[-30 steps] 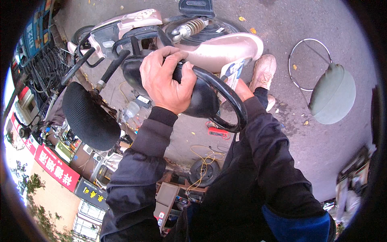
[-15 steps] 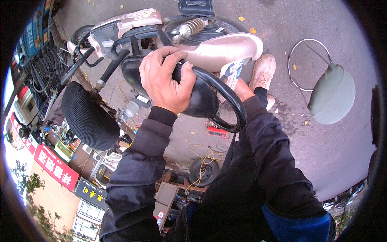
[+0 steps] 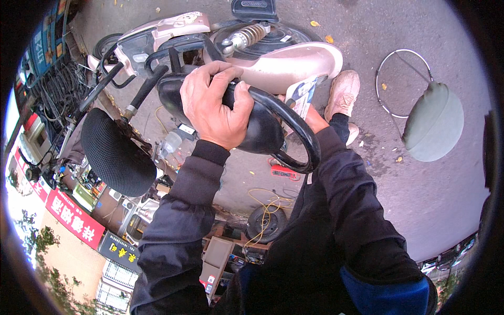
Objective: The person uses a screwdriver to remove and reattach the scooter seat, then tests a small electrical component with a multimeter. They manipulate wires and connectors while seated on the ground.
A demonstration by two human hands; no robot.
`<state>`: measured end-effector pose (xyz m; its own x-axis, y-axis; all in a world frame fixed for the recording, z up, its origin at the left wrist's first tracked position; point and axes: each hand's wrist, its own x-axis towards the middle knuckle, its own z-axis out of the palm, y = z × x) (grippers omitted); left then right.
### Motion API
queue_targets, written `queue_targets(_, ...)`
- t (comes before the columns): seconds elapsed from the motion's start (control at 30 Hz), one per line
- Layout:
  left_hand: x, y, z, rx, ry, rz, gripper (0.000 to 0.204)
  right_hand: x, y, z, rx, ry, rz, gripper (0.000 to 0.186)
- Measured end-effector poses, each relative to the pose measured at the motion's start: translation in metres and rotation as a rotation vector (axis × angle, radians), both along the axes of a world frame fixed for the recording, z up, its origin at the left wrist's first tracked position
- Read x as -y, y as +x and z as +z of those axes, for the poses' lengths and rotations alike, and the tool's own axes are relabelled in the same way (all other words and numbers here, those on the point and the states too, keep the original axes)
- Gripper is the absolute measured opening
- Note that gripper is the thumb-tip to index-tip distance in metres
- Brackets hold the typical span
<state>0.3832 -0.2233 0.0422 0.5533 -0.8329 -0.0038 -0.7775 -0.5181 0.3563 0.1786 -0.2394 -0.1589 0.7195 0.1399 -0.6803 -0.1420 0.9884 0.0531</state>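
Note:
My left hand (image 3: 216, 105) is wrapped over the top of a black scooter seat (image 3: 262, 131), fingers curled and thumb bent near where a thick black loop-shaped grab rail (image 3: 300, 122) joins it. Behind that rail is my right hand (image 3: 315, 121), mostly hidden, against a white and blue printed card (image 3: 302, 95) that it seems to grip. Beyond my hands lies the pale pink scooter bodywork (image 3: 294, 63), with a coil-spring shock absorber (image 3: 249, 37) and a black wheel (image 3: 296, 35) exposed. A second, mesh-covered black seat (image 3: 116, 152) is at the left.
To the right stands a stool with a grey-green round seat (image 3: 434, 123) and a metal ring. A shoe (image 3: 344, 94) is beside the pink bodywork. On the ground are a red meter-like device (image 3: 283, 171), a small tyre (image 3: 266, 223) and a yellow cable (image 3: 270, 207).
The printed card has tilted and shifted slightly by my right hand, and a little more of it shows. My left hand stays on the black seat.

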Motion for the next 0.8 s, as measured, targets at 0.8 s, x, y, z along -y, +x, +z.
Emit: queue_targets(0.8, -0.001, 0.0, -0.001, 0.006, -0.007, -0.003, 0.023, 0.011, -0.007, 0.02, 0.055, 0.007, -0.018, 0.032)
